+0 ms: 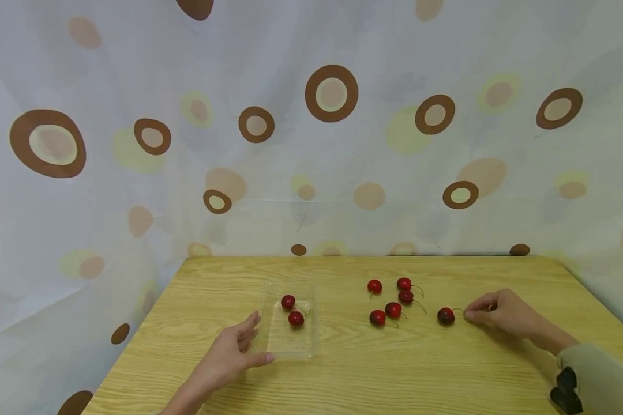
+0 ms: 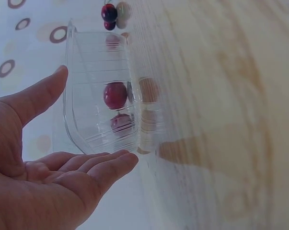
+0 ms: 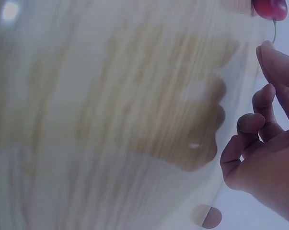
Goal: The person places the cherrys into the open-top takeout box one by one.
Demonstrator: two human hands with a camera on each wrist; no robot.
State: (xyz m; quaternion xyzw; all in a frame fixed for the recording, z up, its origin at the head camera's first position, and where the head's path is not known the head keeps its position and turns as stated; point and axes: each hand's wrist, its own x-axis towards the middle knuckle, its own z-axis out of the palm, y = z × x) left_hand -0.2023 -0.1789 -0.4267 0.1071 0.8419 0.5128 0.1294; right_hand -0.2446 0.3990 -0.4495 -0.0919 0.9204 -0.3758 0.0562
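Observation:
A clear plastic tray [image 1: 291,347] lies on the table with two dark red cherries [image 1: 296,319] in it. My left hand [image 1: 228,353] is at its left side, fingers extended and thumb by the near corner; in the left wrist view the hand [image 2: 63,177] spans the tray [image 2: 91,62] without curling round it. Over on the right, my right hand [image 1: 506,314] pinches the stem tip of a cherry [image 1: 446,316] between thumb and forefinger. The right wrist view shows this cherry [image 3: 272,7] beyond the fingertips, the other fingers of the hand [image 3: 269,153] bent.
Between tray and right hand lie several more cherries with stems, among them a front one [image 1: 377,317] and a back one [image 1: 404,283]. The wood-grain table [image 1: 342,380] meets a patterned curtain [image 1: 374,144] at its back edge.

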